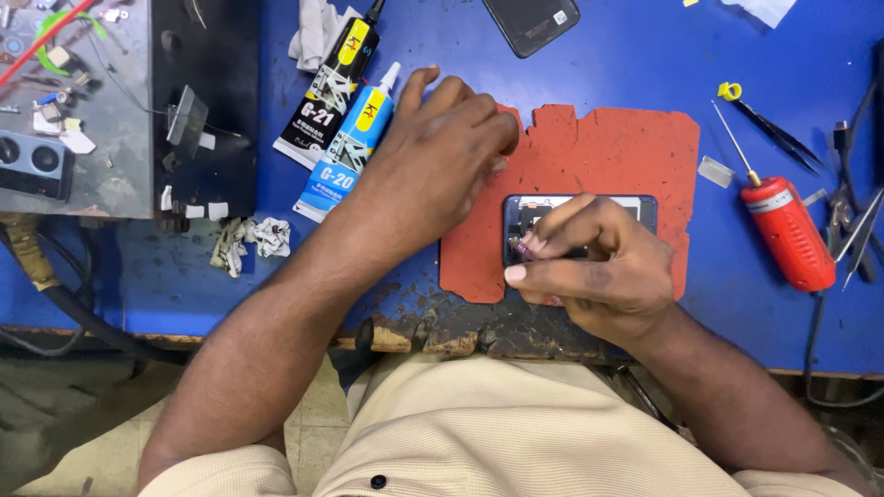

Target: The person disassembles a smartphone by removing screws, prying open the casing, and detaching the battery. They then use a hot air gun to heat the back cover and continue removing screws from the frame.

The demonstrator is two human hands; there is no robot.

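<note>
An opened phone (578,208) lies on the red mat (608,152), its long axis running left to right across the mat, open side up, probably so the mat keeps it from sliding. The right hand (589,267) covers the phone's near half, fingers curled and pinched on a small thin tool whose tip shows at the phone's left end. The left hand (442,152) rests palm down at the mat's upper left corner, fingers loosely bent, holding nothing visible, apparently steadying the mat. Two glue tubes (345,110) lie left of the mat on the blue counter (645,64); a red screwdriver (783,225) lies right of it.
</note>
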